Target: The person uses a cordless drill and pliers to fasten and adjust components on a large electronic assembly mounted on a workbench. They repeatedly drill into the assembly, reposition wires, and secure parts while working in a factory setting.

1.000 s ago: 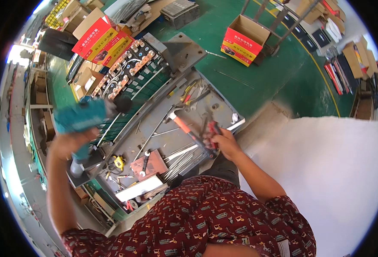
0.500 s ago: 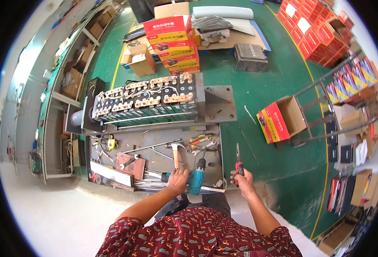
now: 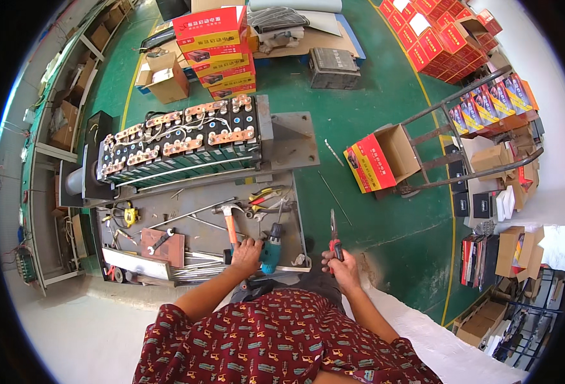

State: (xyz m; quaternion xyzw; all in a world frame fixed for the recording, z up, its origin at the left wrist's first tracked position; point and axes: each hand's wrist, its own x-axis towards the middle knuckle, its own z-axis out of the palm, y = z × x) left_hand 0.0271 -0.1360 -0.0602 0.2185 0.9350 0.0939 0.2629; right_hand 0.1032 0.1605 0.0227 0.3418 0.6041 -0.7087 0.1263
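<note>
At the table (image 3: 200, 240), left hand (image 3: 248, 255) clamped round drill (image 3: 271, 255) (teal), right hand (image 3: 346, 269) round pliers (image 3: 335, 246)

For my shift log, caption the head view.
Left hand gripping teal drill, right hand holding red-handled tool, battery pack ahead.

Left hand (image 3: 247, 256) grips a teal drill (image 3: 271, 255) beside an orange-handled hammer (image 3: 231, 225) on the grey worktable (image 3: 213, 193); right hand (image 3: 344, 269) holds red-handled pliers (image 3: 336, 244), tips forward.
</note>
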